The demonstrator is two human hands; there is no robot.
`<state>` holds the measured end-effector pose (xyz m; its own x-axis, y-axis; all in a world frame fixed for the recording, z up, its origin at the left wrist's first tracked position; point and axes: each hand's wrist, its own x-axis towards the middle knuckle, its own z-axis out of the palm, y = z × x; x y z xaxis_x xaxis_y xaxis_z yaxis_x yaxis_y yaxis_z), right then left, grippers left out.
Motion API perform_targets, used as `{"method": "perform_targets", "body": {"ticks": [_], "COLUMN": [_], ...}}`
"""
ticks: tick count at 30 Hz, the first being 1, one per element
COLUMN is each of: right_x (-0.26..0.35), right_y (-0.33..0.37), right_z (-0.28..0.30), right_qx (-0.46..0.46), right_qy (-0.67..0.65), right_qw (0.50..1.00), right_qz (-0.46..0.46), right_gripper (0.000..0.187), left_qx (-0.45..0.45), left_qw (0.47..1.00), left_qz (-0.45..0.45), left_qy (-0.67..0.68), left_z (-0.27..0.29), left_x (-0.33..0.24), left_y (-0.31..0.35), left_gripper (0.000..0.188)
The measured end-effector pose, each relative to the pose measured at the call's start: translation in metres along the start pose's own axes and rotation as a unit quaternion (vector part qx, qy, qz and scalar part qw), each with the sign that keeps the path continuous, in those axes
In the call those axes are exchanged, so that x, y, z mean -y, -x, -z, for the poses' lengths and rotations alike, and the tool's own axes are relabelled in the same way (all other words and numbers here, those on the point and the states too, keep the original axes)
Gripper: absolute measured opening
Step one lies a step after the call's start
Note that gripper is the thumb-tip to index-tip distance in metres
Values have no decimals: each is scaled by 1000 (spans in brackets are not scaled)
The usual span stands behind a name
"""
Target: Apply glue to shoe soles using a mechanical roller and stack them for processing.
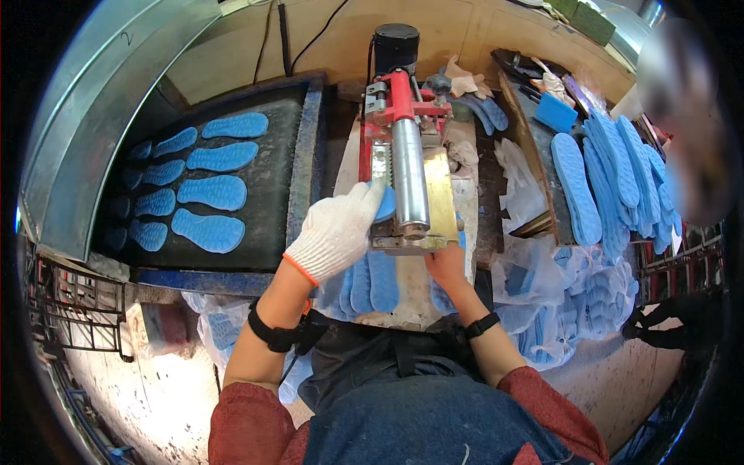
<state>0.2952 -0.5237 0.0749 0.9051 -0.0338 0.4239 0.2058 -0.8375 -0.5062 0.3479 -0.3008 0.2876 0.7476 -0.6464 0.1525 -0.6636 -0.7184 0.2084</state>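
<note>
My left hand (335, 236), in a white knit glove with an orange cuff, grips a blue shoe sole (385, 204) at the left side of a roller machine (410, 170). The machine has a shiny metal roller, a red frame and a brass-coloured plate (442, 194). Bare and curled closed, my right hand (447, 267) is at the machine's front right corner. Its fingertips are partly hidden, and what they hold cannot be made out. Below the machine's front, several blue soles (383, 283) lie side by side on the pale worktop (415, 298).
On the left, a dark conveyor belt (271, 147) with a blue frame carries rows of blue soles (208, 231). More soles (576, 190) are stacked on a right-hand bench beside a blue box (555, 113). Plastic bags of soles (535, 325) sit below. A blurred person is at far right.
</note>
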Motion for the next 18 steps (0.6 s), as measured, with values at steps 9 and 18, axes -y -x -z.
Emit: {"method": "perform_targets", "body": {"ticks": [9, 18], "right_x": [0, 10], "right_y": [-1, -5], "right_z": [0, 2], "right_qx": [5, -22], "right_qy": [0, -21], "right_qw": [1000, 999], "right_qz": [-19, -9], "right_gripper": [12, 11], "left_qx": [-153, -282], "left_qw": [784, 541], "left_qz": [170, 166], "left_qy": [577, 775], "left_z": [-27, -52], "left_x": [37, 11], "left_y": [21, -19], "left_gripper": [55, 30]}}
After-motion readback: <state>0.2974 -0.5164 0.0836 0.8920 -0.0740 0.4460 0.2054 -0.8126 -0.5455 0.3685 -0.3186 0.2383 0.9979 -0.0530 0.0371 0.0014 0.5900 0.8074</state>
